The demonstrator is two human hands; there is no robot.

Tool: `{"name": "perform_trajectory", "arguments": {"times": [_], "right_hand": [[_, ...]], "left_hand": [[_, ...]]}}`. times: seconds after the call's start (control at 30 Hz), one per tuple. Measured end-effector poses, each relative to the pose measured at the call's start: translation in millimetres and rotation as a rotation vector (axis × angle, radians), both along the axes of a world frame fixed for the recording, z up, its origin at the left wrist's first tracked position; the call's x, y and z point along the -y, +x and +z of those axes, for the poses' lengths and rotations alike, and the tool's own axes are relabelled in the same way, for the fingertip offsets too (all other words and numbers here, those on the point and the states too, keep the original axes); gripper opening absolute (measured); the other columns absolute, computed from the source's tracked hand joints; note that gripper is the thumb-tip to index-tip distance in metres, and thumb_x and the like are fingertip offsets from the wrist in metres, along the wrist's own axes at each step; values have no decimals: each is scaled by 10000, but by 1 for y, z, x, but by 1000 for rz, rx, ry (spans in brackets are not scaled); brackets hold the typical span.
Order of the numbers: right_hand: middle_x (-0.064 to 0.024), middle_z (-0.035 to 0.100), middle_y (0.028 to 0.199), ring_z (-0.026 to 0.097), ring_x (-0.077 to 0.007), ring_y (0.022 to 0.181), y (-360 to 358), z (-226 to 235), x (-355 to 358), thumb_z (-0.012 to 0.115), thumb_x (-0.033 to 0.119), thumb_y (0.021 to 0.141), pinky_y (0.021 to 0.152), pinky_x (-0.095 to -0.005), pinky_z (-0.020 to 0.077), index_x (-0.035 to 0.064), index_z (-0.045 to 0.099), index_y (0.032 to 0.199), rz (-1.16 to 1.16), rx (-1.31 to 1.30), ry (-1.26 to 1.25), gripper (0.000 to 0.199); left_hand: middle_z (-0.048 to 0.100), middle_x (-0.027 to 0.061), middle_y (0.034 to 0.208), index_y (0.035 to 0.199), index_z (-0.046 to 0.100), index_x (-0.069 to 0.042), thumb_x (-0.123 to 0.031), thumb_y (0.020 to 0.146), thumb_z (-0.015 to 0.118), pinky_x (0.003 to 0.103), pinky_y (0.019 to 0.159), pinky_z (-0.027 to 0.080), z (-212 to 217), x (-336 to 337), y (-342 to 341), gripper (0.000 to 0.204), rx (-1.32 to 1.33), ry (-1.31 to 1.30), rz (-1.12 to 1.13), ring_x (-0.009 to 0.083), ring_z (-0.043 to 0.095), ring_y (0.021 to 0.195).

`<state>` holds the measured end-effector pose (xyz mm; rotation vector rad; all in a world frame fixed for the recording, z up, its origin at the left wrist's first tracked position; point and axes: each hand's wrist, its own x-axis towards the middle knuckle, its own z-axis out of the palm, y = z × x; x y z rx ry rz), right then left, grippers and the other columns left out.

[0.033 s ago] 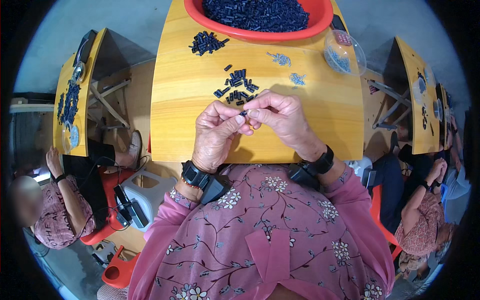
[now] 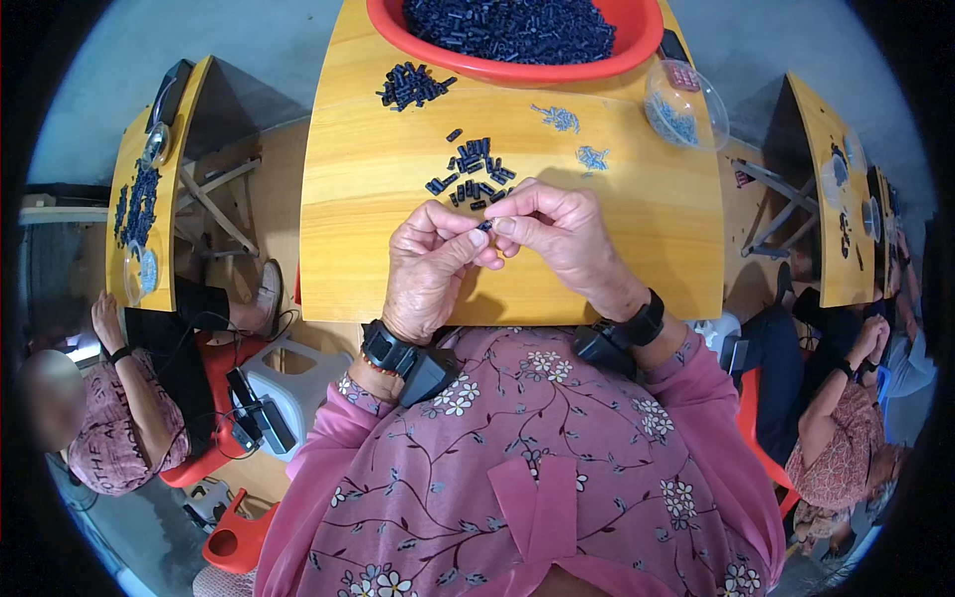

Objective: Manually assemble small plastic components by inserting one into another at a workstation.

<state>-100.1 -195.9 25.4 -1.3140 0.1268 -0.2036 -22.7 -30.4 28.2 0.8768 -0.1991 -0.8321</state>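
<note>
Over the near part of the table, my left hand [image 2: 430,261] pinches a small black plastic piece [image 2: 485,226] between thumb and fingertips. My right hand [image 2: 557,234] meets it there, thumb and forefinger closed right at the piece. Whatever those right fingertips hold is too small and covered to make out. Just beyond the hands lies a loose group of black plastic pieces [image 2: 471,164]. Farther off sits a denser pile of similar black pieces [image 2: 412,87]. Two little heaps of tiny silvery screw-like parts, the farther heap [image 2: 557,118] and the nearer heap [image 2: 592,157], lie to the right.
A red basin [image 2: 517,72] full of black pieces stands at the table's far end. Beside it are a clear plastic tub [image 2: 708,111] with silvery parts and a dark flat object [image 2: 673,45]. People sit at side tables, the left table [image 2: 189,119] and the right table [image 2: 811,129].
</note>
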Motion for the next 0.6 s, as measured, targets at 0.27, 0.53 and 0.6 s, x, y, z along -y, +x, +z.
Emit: {"name": "perform_trajectory", "arguments": {"times": [0.27,0.53,0.6], "right_hand": [[-71,679,808,643,-93,711,0,1,1,635,21,907,660,-222,546,-65,660,983,7,-32,-2,117],[-48,645,827,631,-101,729,-6,5,0,624,-12,895,660,-229,522,-52,679,949,3,31,-139,87],[-43,626,842,620,-98,744,-6,10,0,632,-23,882,656,-229,509,-41,688,937,13,25,-181,80]], "left_hand": [[678,122,832,871,562,-15,93,872,614,317,713,578,-4,4,-2,120,173,73,58,180,680,742],[668,132,830,861,553,-6,109,875,587,336,690,589,-2,0,-6,121,92,10,36,202,683,750],[666,135,833,858,552,-5,110,878,580,340,685,591,-2,0,-7,120,85,-23,26,207,684,753]]}}
